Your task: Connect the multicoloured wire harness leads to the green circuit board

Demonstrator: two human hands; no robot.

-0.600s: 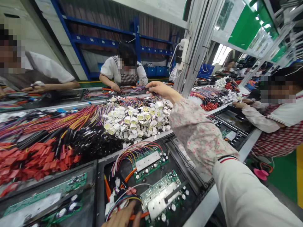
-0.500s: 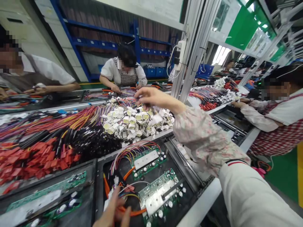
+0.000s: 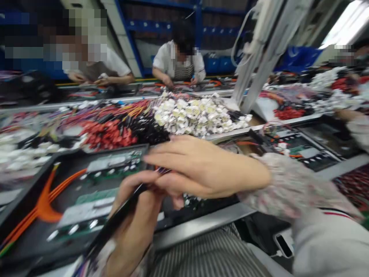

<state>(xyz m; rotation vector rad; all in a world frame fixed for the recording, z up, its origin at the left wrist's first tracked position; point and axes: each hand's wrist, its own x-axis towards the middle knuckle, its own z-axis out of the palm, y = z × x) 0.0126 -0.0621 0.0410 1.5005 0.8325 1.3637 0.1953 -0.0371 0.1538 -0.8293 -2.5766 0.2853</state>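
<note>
My left hand (image 3: pixel 140 211) is closed around a black-sleeved wire harness (image 3: pixel 119 213), which slants down to the lower left, where coloured wires come out of it. My right hand (image 3: pixel 201 165) lies across the top of my left one, its fingers bent in around the harness's upper end, where a few thin dark wires show. Motion blur and the fingers hide what is at that end. Behind the hands, a circuit board (image 3: pixel 194 201) in a tray is mostly covered. To the left, a black tray (image 3: pixel 67 169) carries two green circuit boards and orange wires (image 3: pixel 43 209).
White connectors (image 3: pixel 198 113) are heaped beyond the hands, beside red connectors (image 3: pixel 108 134) and black sleeves (image 3: pixel 151 129). A metal post (image 3: pixel 256 57) rises behind. Two co-workers sit across the line; another person's arm (image 3: pixel 357 125) reaches in from the right. A metal rail (image 3: pixel 201 225) runs in front.
My right hand has come down from over the white connectors to meet my left hand. My left hand has risen from the tray and now grips the black-sleeved harness. The view has shifted.
</note>
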